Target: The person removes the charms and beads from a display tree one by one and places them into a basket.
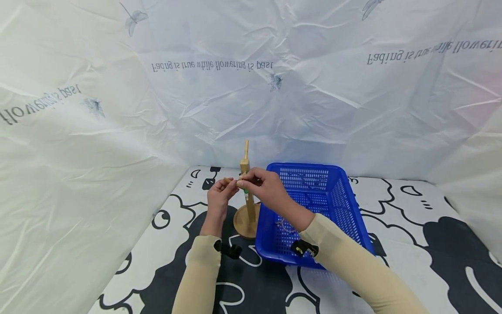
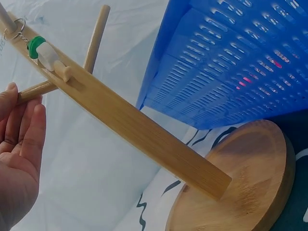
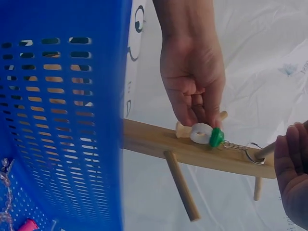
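Observation:
A wooden peg stand [image 2: 144, 139] rises from a round base [image 2: 260, 144]. A keychain [image 3: 201, 133] with a green, white and tan charm lies along its post, its metal ring [image 3: 251, 155] looped round one peg [image 3: 268, 150]. With thumb and fingers, my left hand [image 1: 219, 198] pinches a side peg [image 2: 36, 91] below the ring. My right hand [image 1: 268, 189] is at the ringed peg, thumb and forefinger pinched together on its end in the head view. Only part of the right hand shows at the right wrist view's edge, and its thumb is hidden there.
Just right of the stand is a blue perforated basket [image 1: 357, 218], with a clear beaded item [image 1: 288, 226] and a pink piece [image 3: 30, 224] inside. A black-and-white patterned cloth [image 1: 408, 253] covers the table. White printed sheeting [image 1: 235, 104] hangs behind.

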The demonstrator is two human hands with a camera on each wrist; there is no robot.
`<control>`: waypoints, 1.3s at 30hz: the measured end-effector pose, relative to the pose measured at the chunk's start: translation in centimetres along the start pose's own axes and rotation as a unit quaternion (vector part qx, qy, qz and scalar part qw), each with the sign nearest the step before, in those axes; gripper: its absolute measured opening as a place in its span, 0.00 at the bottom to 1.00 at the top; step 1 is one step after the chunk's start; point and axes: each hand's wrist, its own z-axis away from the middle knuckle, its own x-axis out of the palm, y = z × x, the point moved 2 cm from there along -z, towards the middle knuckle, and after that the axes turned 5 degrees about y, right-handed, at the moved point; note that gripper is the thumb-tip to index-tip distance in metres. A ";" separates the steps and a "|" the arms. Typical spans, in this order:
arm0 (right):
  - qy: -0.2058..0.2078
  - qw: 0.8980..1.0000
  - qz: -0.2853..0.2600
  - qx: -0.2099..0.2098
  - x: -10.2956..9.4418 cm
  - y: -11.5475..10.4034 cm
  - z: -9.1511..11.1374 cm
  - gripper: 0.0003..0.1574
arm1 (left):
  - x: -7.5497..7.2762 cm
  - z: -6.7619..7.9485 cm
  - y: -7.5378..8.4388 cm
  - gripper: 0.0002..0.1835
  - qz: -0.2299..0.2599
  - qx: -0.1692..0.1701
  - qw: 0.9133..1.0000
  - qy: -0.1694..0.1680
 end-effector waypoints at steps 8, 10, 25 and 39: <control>-0.022 0.999 0.033 0.015 -0.8 -0.6 -0.4 0.11 | -0.2 0.1 0.1 0.12 -0.028 0.010 1.000 0.000; -0.023 0.999 0.041 0.018 -0.9 -0.6 -0.5 0.11 | -0.2 0.1 0.1 0.12 -0.031 0.011 0.999 0.002; 0.026 0.996 0.058 0.063 -2.1 0.6 -0.9 0.14 | -0.1 0.0 -0.1 0.16 -0.018 0.014 1.000 -0.003; 0.062 0.986 0.011 0.152 -0.2 3.2 -1.1 0.14 | -0.1 0.1 -0.1 0.16 -0.021 0.007 1.000 0.000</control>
